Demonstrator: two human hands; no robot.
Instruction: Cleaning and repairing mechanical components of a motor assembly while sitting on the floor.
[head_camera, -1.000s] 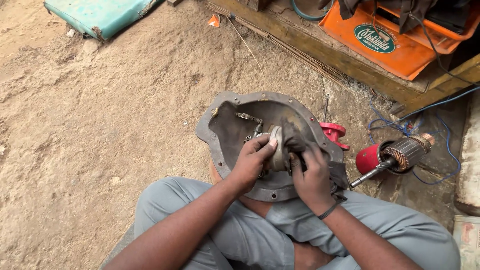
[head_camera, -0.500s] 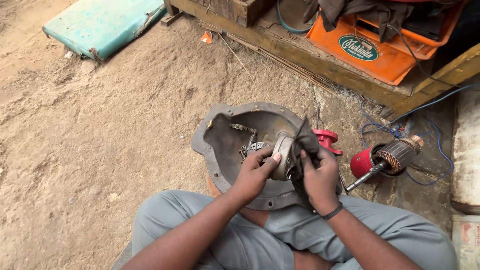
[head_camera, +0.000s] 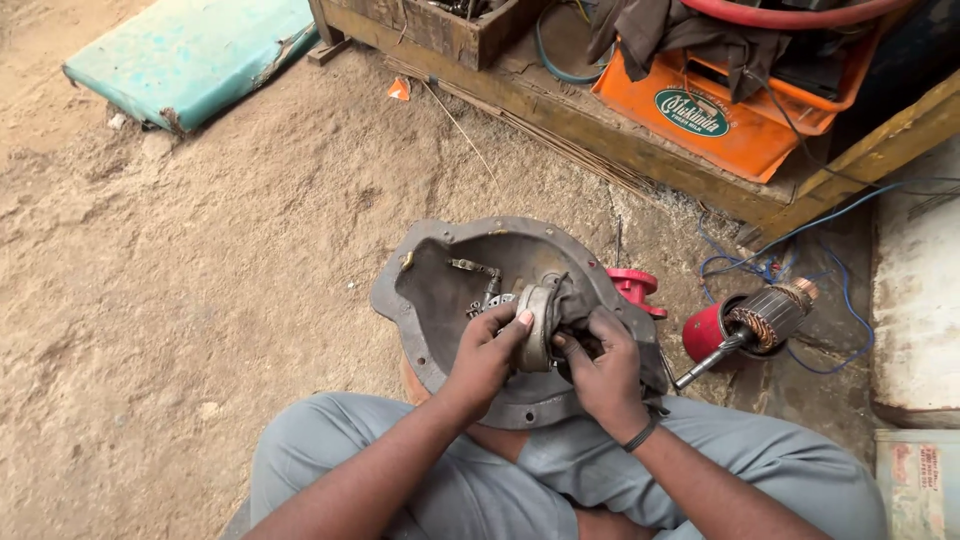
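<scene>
Grey cast-metal housing (head_camera: 440, 300), dish-shaped and greasy, resting on the seated person's lap above sandy ground (head_camera: 200, 300). The left hand (head_camera: 487, 350) grasps a worn metal ring (head_camera: 537, 328) edge-on, fingers (head_camera: 520, 318) curled over its rim. The right hand (head_camera: 600, 360) presses a dark rag (head_camera: 585, 300) against the ring's far face, fingers clenched on the cloth. Loose small fasteners (head_camera: 480, 275) lie inside the housing, just beyond the left fingers. A red-capped motor armature (head_camera: 750, 320) lies to the right of the right fingers; an orange crate (head_camera: 730, 120) stands well beyond. Judged from the grime remaining, wiping of the ring appears under way, not complete; the housing itself looks uncleaned.
</scene>
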